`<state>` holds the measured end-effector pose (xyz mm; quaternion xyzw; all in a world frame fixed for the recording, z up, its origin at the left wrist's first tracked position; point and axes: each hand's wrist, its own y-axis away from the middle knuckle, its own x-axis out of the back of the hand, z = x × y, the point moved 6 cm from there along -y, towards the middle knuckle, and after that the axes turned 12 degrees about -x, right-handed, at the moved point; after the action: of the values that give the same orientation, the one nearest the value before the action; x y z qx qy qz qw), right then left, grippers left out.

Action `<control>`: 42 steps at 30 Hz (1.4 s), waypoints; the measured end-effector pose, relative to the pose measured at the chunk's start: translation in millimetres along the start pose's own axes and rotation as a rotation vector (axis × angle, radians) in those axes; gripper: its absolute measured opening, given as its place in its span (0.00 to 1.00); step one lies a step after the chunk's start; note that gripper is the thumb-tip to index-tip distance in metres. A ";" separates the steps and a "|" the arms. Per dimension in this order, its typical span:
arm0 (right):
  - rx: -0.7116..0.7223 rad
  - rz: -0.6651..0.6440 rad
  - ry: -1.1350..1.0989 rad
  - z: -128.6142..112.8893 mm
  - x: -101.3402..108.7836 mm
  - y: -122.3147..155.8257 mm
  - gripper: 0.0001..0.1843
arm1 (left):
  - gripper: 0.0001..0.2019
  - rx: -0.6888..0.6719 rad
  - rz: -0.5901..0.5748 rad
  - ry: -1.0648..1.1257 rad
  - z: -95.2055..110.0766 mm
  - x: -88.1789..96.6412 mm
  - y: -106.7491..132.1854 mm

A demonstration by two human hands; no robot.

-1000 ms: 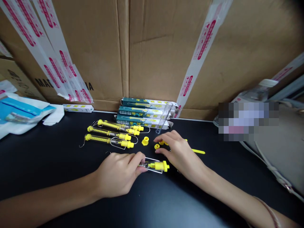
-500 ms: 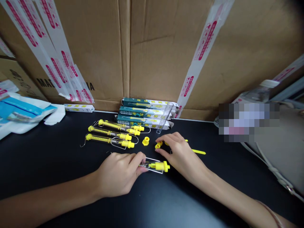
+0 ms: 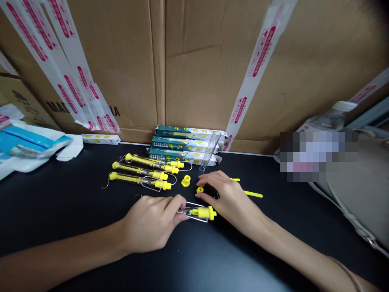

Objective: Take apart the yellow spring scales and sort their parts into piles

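My left hand (image 3: 156, 223) is closed around a spring scale (image 3: 205, 213), whose yellow end cap and wire loop stick out to the right; its other end is hidden under the fingers. Further right, my right hand (image 3: 226, 188) reaches over small yellow parts on the black table. Its thumb and index finger are apart, with a little yellow nut-like piece (image 3: 199, 190) between their tips; whether they touch it I cannot tell. A flanged yellow cap (image 3: 186, 181) stands just left of these fingers. Yellow strips (image 3: 253, 194) poke out beyond the hand, which partly hides them.
Several spring scales (image 3: 130, 177) lie at the left. Behind are printed boxes (image 3: 179, 154) with a clear tube (image 3: 209, 152) leaning on them, before a large carton (image 3: 209, 73). Blue-white packaging (image 3: 30, 142) lies far left; a bottle (image 3: 328, 117) and grey bag (image 3: 358, 194) stand right.
My right hand has shifted slightly left, its fingertips passing further over the small yellow pieces, so fewer of them show. The left hand keeps the spring scale in nearly the same place.
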<state>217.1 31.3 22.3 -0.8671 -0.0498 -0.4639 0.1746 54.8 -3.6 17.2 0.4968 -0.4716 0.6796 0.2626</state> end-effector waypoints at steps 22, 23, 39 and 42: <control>-0.045 0.105 0.052 2.6 11.1 4.0 0.05 | 0.11 -0.004 0.029 -0.019 1.9 3.5 -0.7; -0.026 0.142 0.022 1.2 15.1 7.4 0.05 | 0.11 -0.007 0.030 -0.026 2.2 3.5 -0.7; -0.189 0.030 -0.367 7.1 1.0 54.7 0.10 | 0.14 -0.051 0.037 -0.088 4.1 1.4 -0.9; -0.237 0.035 -0.397 8.6 2.0 52.4 0.09 | 0.16 -0.056 0.063 -0.107 4.6 4.5 -2.8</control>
<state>238.0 -14.8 6.1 -0.9565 -0.0134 -0.2837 0.0665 57.5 -7.1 22.6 0.5098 -0.5193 0.6464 0.2293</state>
